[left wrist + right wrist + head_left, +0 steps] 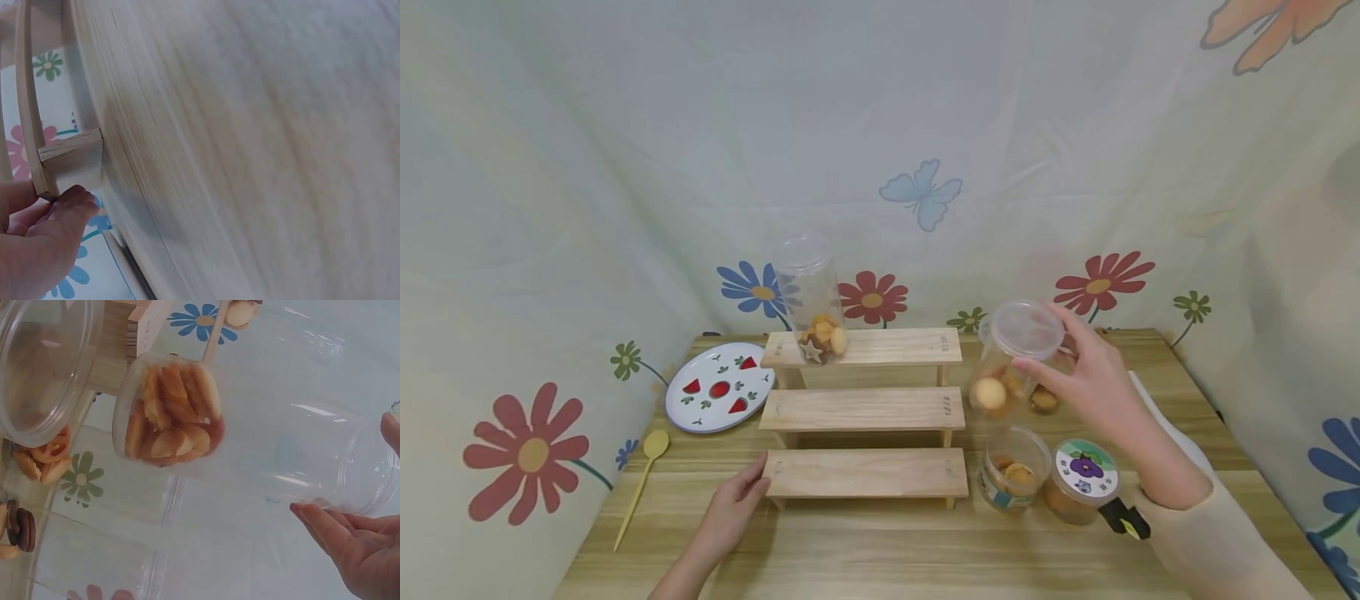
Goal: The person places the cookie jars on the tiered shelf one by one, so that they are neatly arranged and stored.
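Observation:
My right hand (1093,392) holds a clear lidded jar (1000,367) of cookies by its upper part, thumb on one side and fingers on the other. The jar leans slightly, just right of a three-tier wooden rack (865,473). In the right wrist view its cookies (172,415) lie heaped at the bottom, below a bare upper half. At the rack's lowest tier, my left hand (730,508) pinches the left end of the board, as the left wrist view shows with the thumb and fingers (69,209) on either side of the board end.
A tall clear jar (808,287) with cookies stands on the top tier, at its left. Left of the rack lie a patterned plate (760,354) and a yellow spoon (638,492). Right of it stand a clear jar (1015,467) and a flower-lidded jar (1086,475), near a black object (1123,518).

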Tool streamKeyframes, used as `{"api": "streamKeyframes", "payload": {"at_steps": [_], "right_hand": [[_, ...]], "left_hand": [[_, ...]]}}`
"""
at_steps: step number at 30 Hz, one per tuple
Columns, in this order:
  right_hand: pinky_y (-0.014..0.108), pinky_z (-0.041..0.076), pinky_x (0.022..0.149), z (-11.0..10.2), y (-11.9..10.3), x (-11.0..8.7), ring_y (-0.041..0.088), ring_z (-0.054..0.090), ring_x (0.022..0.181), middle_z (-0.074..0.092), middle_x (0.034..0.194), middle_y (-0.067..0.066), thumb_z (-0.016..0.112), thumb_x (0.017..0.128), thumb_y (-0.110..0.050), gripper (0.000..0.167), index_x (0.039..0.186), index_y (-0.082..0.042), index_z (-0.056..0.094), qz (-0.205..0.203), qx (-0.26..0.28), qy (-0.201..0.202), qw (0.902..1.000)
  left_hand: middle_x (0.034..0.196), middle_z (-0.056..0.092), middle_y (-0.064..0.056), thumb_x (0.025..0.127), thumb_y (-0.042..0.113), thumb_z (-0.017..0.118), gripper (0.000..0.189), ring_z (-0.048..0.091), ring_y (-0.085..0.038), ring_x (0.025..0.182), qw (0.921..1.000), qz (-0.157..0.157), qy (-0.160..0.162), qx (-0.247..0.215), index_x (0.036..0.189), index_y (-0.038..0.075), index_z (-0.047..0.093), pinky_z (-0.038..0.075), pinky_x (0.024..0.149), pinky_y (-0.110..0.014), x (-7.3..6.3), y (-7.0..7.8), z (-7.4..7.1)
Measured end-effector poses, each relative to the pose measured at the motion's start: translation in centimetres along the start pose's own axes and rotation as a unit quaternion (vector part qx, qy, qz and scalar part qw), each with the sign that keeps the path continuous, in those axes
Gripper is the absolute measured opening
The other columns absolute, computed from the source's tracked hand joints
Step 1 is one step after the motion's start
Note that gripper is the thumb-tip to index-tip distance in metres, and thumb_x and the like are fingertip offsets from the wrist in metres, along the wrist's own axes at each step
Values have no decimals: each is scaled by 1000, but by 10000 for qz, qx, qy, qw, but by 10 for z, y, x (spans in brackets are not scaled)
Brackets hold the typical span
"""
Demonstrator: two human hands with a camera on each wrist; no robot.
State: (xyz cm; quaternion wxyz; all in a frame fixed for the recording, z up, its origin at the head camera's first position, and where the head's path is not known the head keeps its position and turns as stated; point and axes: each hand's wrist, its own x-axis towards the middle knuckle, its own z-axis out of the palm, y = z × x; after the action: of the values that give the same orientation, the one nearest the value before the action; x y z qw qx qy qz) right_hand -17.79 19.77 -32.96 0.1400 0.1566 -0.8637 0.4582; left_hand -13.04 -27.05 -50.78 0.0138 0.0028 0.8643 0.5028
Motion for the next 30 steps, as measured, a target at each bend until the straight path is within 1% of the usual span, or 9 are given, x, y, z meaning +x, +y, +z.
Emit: {"api": "streamKeyframes", "payload": {"at_steps": [3, 6, 12, 15, 21, 27, 30], "right_hand": [[19, 47, 92, -1, -4, 0, 25, 54, 117, 54, 127, 9, 78, 82, -24, 74, 146, -20, 40, -74, 80, -25, 9999], [19, 47, 91, -2, -9, -1, 26, 55, 115, 54, 127, 10, 78, 82, -26, 76, 146, -20, 39, -131, 144, -86, 9998], [20, 47, 92, -2, -22, 2, 24, 55, 114, 53, 127, 8, 78, 82, -27, 75, 145, -18, 40, -210, 338, -251, 9989], [19, 46, 93, -1, -29, 5, 24, 54, 115, 52, 128, 8, 78, 82, -24, 75, 146, -16, 40, -335, 506, -320, 9976], [20, 46, 94, 2, -39, 9, 23, 53, 116, 53, 129, 9, 79, 81, -19, 76, 146, -13, 40, -570, 600, -342, 9960], [26, 46, 95, 3, -47, 14, 24, 53, 118, 53, 131, 9, 78, 82, -28, 78, 147, -15, 38, -474, 421, -361, 9973], [26, 46, 96, 4, -49, 18, 23, 54, 117, 53, 131, 8, 78, 82, -30, 77, 147, -16, 39, -411, 461, -346, 9975]], "left_hand": [[142, 42, -21, 101, 13, 52, 46, 39, -33, 131, 10000, 5, 18, 41, 140, -8, 41, 33, 107, -42, 0, 0, 0], [142, 42, -21, 101, 14, 52, 46, 39, -33, 131, 10000, 13, 39, 58, 140, -8, 41, 34, 106, -42, 0, 0, 1], [141, 43, -22, 100, 12, 53, 46, 41, -32, 129, 9999, 85, 100, 36, 139, -9, 41, 36, 105, -41, 0, -2, 2], [141, 43, -22, 100, 11, 53, 45, 42, -33, 129, 9999, 66, 98, -20, 139, -10, 42, 37, 104, -40, 0, -3, 1], [142, 44, -19, 100, 13, 53, 46, 42, -31, 129, 9999, -41, 94, 58, 139, -8, 42, 39, 103, -37, 2, -5, 0], [142, 44, -19, 100, 13, 53, 45, 42, -29, 129, 9999, -92, 60, 89, 139, -7, 42, 38, 104, -37, 3, -4, 0], [142, 43, -20, 100, 12, 53, 45, 41, -31, 129, 9999, -78, 30, 64, 140, -7, 42, 37, 104, -38, 2, -3, 0]]}}
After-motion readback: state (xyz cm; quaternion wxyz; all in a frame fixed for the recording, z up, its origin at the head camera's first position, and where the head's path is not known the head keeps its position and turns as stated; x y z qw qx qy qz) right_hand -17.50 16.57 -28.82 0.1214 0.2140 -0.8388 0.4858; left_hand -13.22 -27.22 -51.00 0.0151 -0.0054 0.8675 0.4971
